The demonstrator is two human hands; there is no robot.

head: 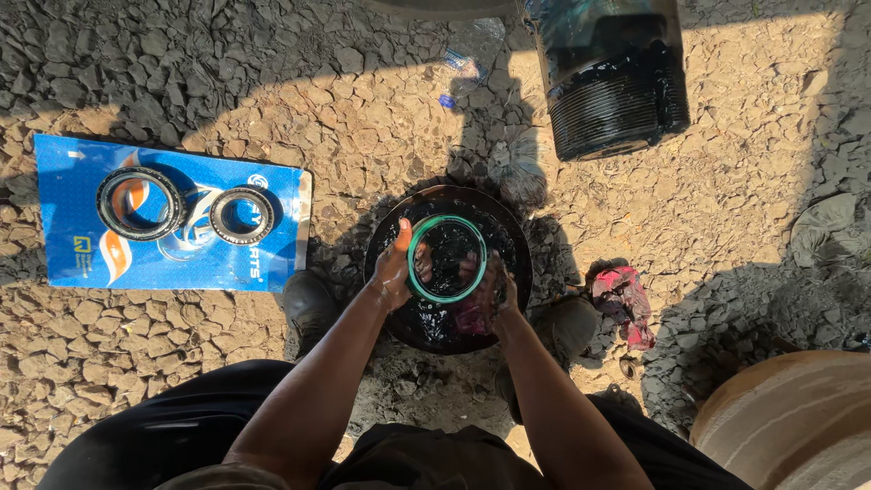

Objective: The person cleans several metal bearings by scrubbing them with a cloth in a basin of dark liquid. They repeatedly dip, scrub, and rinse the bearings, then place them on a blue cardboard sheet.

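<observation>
Ground: dry, cracked stony earth (381,118), half in hard sun, half in shadow; the person crouches over it, shoes either side of the work.
Drum: a black ribbed cylindrical part (610,86), wet with oil, lies at the top of the view, well apart from the hands.
Carton: a flattened blue cardboard box (77,231) serves as a mat on the left; on it rest a large black bearing ring (141,203) and a smaller black bearing ring (242,216), side by side.
Basin: a round black pan of dark liquid (504,222) sits between the feet.
Seal: a green-rimmed circular ring (445,259) is held upright-tilted over the basin, dripping.
Left hand: the left hand (394,269) is clasped on the ring's left edge, thumb raised over the rim.
Right hand: the right hand (494,292) presses against the ring's right side, with what looks like a reddish cloth under it; whether the fingers close round the ring cannot be told.
Rag: a crumpled red-and-dark rag (622,299) lies just right of the basin.
Handling: judged from the slick surfaces, a firm two-sided grip low over the basin suits best, keeping grit off the ring.
</observation>
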